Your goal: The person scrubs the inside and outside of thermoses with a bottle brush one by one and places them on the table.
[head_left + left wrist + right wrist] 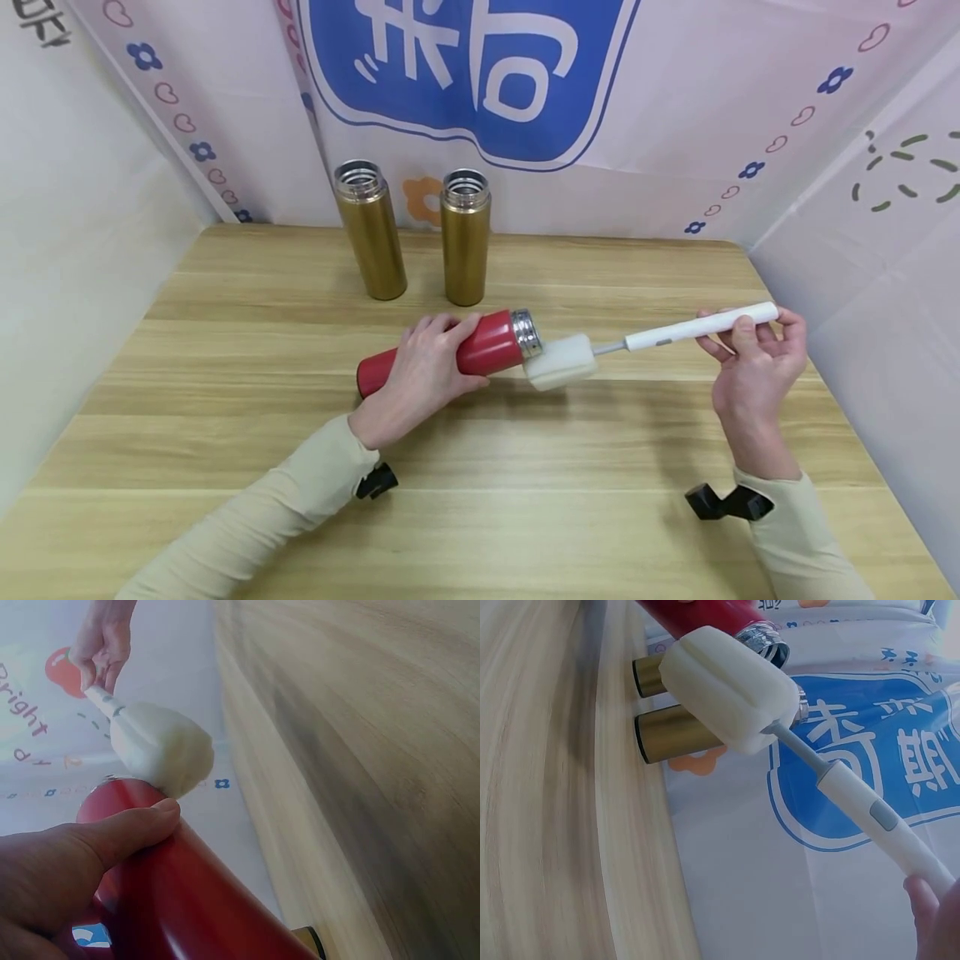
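Observation:
My left hand (427,367) grips a red thermos flask (491,343), tilted with its silver mouth to the right. The thumb lies along the red body in the left wrist view. My right hand (757,367) holds a white-handled sponge bottle brush (701,327) near the end of its handle. The brush's pale sponge head (731,690) is outside the flask, close by its mouth; in the head view they overlap, and whether they touch I cannot tell.
Two gold flasks without lids, one on the left (372,242) and one on the right (465,242), stand upright at the back of the wooden table (525,517). Behind them hangs a printed cloth (645,200). Pale walls flank both sides.

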Tool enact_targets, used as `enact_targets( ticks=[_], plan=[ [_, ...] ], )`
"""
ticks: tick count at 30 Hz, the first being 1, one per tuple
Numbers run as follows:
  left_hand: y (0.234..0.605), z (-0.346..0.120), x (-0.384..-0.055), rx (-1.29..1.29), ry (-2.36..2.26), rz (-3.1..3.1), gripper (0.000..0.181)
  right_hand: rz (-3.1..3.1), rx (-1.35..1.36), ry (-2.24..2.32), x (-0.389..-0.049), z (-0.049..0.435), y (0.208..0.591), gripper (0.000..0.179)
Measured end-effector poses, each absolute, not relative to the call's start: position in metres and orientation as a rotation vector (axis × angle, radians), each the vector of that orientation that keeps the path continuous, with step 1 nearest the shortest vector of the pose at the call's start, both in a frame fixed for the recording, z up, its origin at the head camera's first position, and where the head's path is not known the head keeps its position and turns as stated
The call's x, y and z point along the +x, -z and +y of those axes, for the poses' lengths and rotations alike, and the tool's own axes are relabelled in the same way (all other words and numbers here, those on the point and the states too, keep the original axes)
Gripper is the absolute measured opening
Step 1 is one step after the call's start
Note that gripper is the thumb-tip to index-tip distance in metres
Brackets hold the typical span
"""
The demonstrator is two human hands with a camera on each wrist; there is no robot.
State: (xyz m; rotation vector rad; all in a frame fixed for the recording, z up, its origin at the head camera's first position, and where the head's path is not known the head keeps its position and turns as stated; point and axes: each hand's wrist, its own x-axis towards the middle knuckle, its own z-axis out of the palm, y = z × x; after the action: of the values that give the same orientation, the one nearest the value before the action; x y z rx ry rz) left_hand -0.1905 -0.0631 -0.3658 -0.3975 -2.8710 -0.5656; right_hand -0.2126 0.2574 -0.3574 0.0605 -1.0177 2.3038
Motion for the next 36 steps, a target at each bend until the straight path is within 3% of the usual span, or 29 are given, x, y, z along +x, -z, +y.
enact_targets(
  ticks=[8,17,26,36],
  plan=[
    [0.362,-0.066,-0.192,-0.372,0.670,-2.867,0.082,-0.932,0.022,-2.419,-0.211,0.265,0.356,0.014],
    [0.350,-0.072,-0.203,-0.232,1.266,-2.974,0.084,-0.714,-0.321,-2.731,-0.220,0.270,0.365,0.009],
    [0.363,-0.072,-0.210,-0.127,2.111,-2.754,0.056,-0.649,-0.642,-2.883,-0.233,0.249,0.379,0.012],
    [0.375,-0.068,-0.215,-0.249,2.410,-2.525,0.055,-0.773,-0.566,-2.788,-0.236,0.237,0.378,0.009]
  ],
)
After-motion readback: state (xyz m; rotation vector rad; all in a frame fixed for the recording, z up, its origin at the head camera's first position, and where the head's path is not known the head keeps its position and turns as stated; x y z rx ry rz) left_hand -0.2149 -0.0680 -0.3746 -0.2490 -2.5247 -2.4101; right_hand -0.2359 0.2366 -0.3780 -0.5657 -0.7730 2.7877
